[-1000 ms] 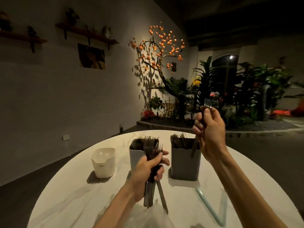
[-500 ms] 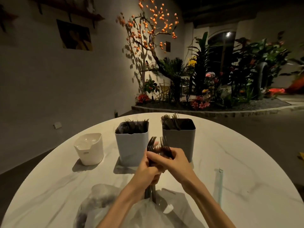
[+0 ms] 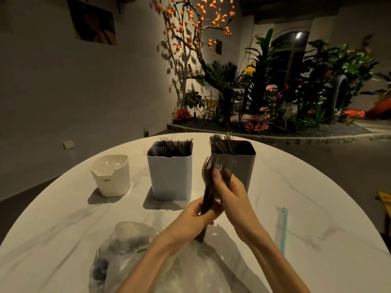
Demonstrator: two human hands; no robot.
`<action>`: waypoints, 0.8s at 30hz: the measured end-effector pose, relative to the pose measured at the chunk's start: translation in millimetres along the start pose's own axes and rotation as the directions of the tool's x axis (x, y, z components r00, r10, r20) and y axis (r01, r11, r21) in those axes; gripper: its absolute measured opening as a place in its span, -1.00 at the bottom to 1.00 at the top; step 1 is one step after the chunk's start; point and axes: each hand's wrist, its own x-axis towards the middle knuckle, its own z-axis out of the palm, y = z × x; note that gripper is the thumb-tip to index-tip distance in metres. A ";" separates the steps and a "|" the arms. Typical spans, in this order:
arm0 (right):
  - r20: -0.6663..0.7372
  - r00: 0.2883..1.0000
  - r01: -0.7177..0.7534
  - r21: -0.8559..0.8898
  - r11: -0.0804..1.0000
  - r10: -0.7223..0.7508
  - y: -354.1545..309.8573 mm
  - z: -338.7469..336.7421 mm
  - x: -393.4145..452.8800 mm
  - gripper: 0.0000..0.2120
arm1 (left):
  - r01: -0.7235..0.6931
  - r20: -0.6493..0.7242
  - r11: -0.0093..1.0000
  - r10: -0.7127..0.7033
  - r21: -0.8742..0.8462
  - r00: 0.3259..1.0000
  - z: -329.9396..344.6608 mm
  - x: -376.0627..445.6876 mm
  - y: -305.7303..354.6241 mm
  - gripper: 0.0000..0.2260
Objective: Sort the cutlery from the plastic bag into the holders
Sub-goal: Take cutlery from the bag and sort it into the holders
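Gripping a bundle of dark forks [image 3: 212,182] by the handles, the left hand [image 3: 195,214] holds them upright, tines up, above the round worktop [image 3: 296,187], while the right hand [image 3: 230,193] curls round the fork heads, its fingertips [image 3: 215,173] pinching at the front one. The step in hand looks like peeling a single fork off the stack, and doing it well probably means sliding the front piece sideways off its nested neighbours rather than pulling straight up, with the left grip kept firm and low so the rest do not fan out or slip. The forks appear to be thin, smoky, translucent plastic, slick and closely nested, so they likely cling together. Just behind the hands stand two tall, smooth-walled holders with rounded corners: the pale holder [image 3: 170,178] bristling with fork tines, and the grey holder [image 3: 243,166] holding flatter dark pieces I cannot identify. A squat white tub [image 3: 112,178] with a notched rim stands to the left. The crinkled clear plastic bag [image 3: 131,250], still holding dark cutlery, lies on the glossy marbled surface beneath the forearms.
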 end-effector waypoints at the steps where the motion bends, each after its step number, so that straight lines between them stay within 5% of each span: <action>1: -0.001 1.000 0.017 -0.009 1.000 -0.017 -0.4 0.0 -1.0 -0.74 | 0.033 0.022 0.999 -0.033 0.028 0.999 1.2 -1.2 -0.8 -0.75; 6: 0.029 1.000 -0.017 0.126 0.992 0.013 -2.5 4.8 -6.8 -0.81 | -0.058 -0.052 0.976 0.070 0.212 0.996 6.4 5.8 -15.2 -0.53; 10: 0.068 0.996 -0.067 0.082 0.994 0.061 5.8 11.4 -8.1 -0.65 | -0.008 -0.023 0.939 0.017 0.344 1.000 1.0 12.3 -26.4 -0.69; 12: 0.018 0.994 -0.111 0.066 0.992 0.110 9.3 14.6 -7.6 -0.52 | 0.088 -0.055 0.872 -0.070 0.482 0.996 6.7 14.0 -22.6 -0.59; 14: -0.022 0.990 -0.136 0.074 0.988 0.138 10.4 15.9 -5.9 -0.50 | 0.050 0.119 0.743 -0.173 0.668 0.978 10.6 4.2 -31.8 -0.37; 15: -0.016 0.989 -0.147 0.066 0.987 0.149 10.1 15.8 -5.5 -0.53 | 0.184 0.087 0.626 -0.375 0.758 0.923 20.3 11.0 -28.4 -0.25; 16: -0.002 0.986 -0.165 0.049 0.985 0.165 9.7 15.1 -6.2 -0.56 | 0.189 0.017 0.528 -0.361 0.828 0.932 21.6 15.7 -32.1 -0.16; 18: 0.025 0.977 -0.212 0.064 0.975 0.211 11.4 13.5 -9.2 -0.54 | -0.006 0.254 0.675 -0.270 0.738 0.929 7.9 7.6 -51.4 -0.05; 19: 0.022 0.969 -0.245 0.112 0.963 0.244 13.5 12.8 -9.9 -0.55 | 0.045 0.176 0.828 -0.172 0.559 0.969 7.1 7.1 -32.1 -0.11; 20: -0.003 0.957 -0.285 0.174 0.943 0.290 14.9 11.9 -10.8 -0.56 | 0.031 0.268 0.966 -0.102 0.256 0.958 -8.7 1.6 -15.3 -0.18; 22: -0.065 0.936 -0.315 0.277 0.908 0.345 12.9 10.2 -11.1 -0.48 | -0.084 0.283 0.996 0.093 -0.044 0.954 -27.2 -7.3 -8.2 -0.20; 24: -0.106 0.958 -0.227 0.296 0.928 0.268 13.1 9.2 -7.2 -0.18 | -0.111 0.251 0.981 0.150 -0.160 0.956 -26.3 -5.0 -2.1 -0.24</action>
